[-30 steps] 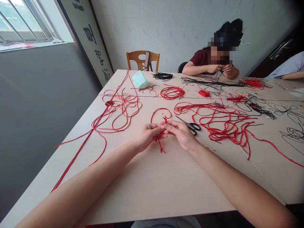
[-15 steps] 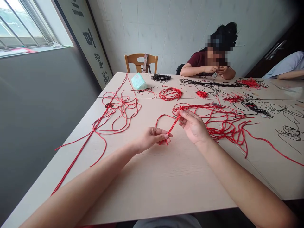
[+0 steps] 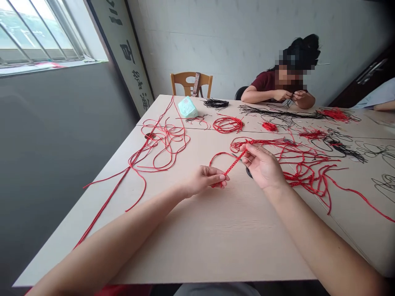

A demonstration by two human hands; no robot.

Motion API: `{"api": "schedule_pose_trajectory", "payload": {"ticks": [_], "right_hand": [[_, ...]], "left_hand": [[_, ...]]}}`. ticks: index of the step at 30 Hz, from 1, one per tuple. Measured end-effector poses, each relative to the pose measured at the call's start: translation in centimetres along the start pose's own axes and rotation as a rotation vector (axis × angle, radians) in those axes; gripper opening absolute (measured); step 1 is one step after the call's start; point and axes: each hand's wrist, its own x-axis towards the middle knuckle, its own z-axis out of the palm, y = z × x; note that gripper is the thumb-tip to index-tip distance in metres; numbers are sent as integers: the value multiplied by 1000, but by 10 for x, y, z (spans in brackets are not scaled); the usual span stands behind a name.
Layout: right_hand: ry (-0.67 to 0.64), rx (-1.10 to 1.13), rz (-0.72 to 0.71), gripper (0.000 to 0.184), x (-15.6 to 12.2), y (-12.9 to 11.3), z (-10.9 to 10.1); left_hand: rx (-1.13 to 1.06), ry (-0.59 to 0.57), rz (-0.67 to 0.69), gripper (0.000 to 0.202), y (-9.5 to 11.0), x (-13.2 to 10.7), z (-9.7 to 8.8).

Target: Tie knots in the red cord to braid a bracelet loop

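Head view shows the right hand (image 3: 262, 166) pinching a braided red cord (image 3: 234, 163) between thumb and fingertips, the left hand (image 3: 203, 180) curled narrowly on its lower end, apparently keeping it straight above the middle of the table (image 3: 216, 238).

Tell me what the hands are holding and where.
A braided red cord: the right hand pinches its upper end, the left hand its lower end.
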Motion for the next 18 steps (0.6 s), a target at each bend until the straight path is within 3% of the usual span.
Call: {"api": "schedule_pose_trajectory", "payload": {"ticks": [3,6,9,12,15,16,18], "right_hand": [[-126,-90,34,15,-8,-4,7],[-270,-179,83,15,-16,0,17],[-318,-238,105,18,-20,10,24],[-364,-361,72,23,-14,16,23],[-504,-766,19,29,2,11,25],[-489,-968,-27,30,8,6,29],[-310,-1330,-185,27,16,-4,45]], "left_hand": [[-20,-34,-14,36,-2,-3,5],[-148,-48,67,41,-4,-3,8],[-289,-34,92,37,-10,-1,7],[-383,34,23,30,-18,2,5],[-448,75,-5,24,-24,6,5],[-471,71,3,23,-26,8,6],[-514,50,-6,20,-29,11,8]]}}
